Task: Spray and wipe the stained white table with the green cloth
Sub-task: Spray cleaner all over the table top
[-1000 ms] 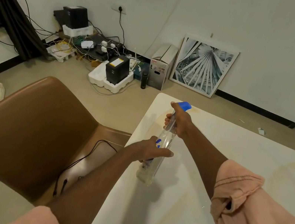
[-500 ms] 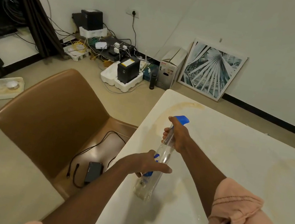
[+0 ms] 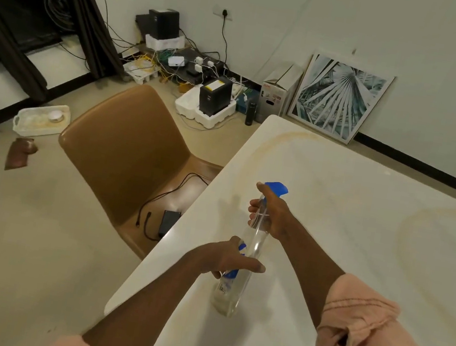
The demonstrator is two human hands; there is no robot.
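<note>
both hands (image 3: 270, 210) grip spray bottle (image 3: 251, 244) near table (image 3: 350, 211) edge.

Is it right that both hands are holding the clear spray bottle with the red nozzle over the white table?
Not quite: in the head view the spray bottle has a blue nozzle, not red. Left hand and right hand both hold it over the white table.

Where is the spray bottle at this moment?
In the head view the spray bottle is over the white table near its left edge, beside the brown chair; the right hand grips its neck, the left hand its body.
</note>
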